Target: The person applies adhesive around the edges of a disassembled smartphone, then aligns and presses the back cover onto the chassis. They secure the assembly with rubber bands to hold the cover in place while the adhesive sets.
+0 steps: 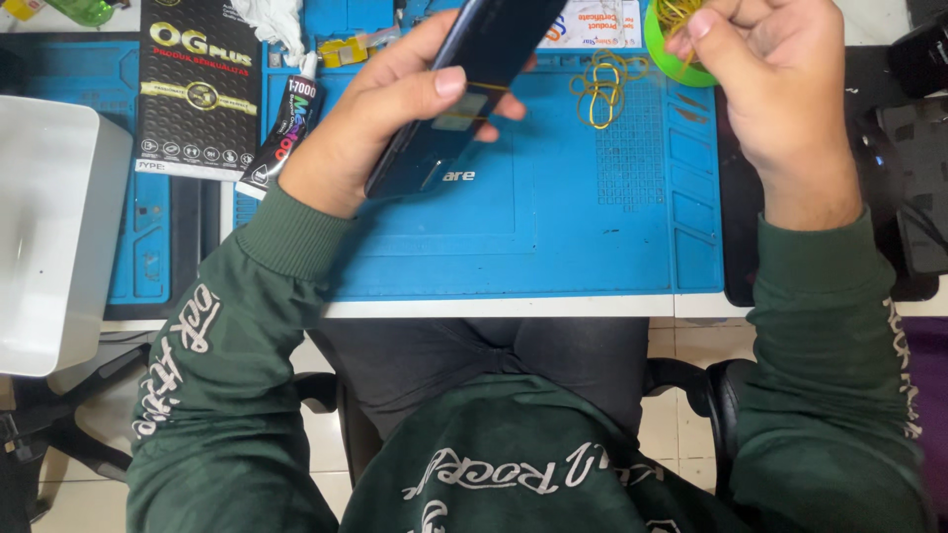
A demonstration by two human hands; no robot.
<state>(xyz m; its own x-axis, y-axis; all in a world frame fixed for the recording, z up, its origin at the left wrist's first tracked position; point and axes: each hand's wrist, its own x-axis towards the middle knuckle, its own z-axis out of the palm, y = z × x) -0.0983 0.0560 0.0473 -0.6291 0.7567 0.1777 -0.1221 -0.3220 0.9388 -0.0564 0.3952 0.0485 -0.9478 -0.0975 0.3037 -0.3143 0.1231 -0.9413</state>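
My left hand (380,118) grips a dark smartphone (474,59), held tilted above the blue work mat (553,227). Thin yellow rubber bands wrap across the phone's body. My right hand (775,84) is up at the right, its fingers pinched on a yellow rubber band drawn from a green round container (660,54). A small heap of loose yellow rubber bands (604,84) lies on the mat between the hands.
A black glue tube (286,133) and a black printed box (200,84) lie at the left. A white tray-like object (54,227) sits at far left. Black devices (913,168) rest at the right edge. White cloth (276,25) lies at the top.
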